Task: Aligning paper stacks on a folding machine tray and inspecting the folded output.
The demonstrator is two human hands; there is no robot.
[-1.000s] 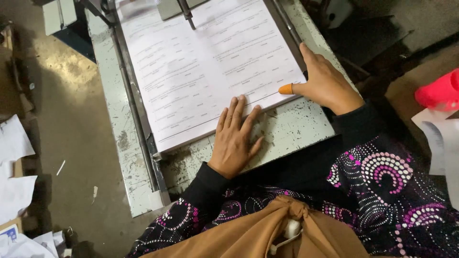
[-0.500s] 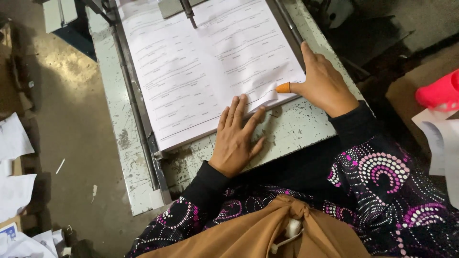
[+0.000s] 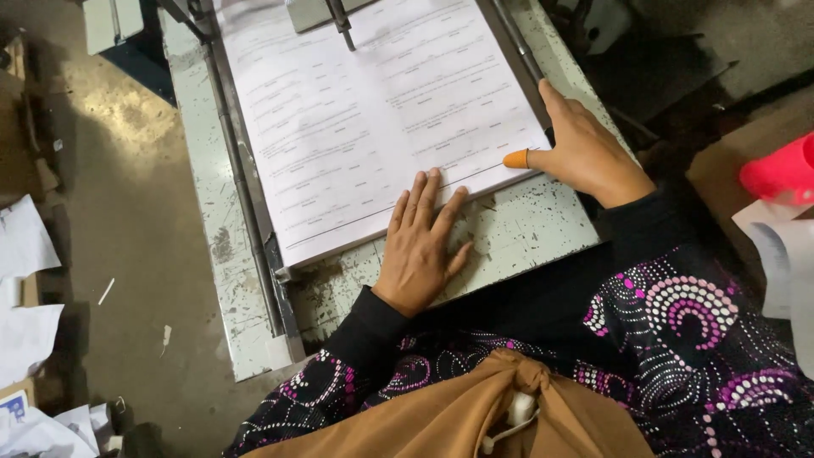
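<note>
paper stack lay squared on machine table | L hand flat, open, on stack's near edge | R hand open, pressed its corner, held nothing | stack not lifted yet

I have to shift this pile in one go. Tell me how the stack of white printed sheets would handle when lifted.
The stack of white printed sheets is broad and looks thin, so it would probably sag if lifted by one edge. Loose sheets may fan or slide; the left hand and right hand rest at its near edge. An orange rubber thumb cover suggests slick paper.
</note>
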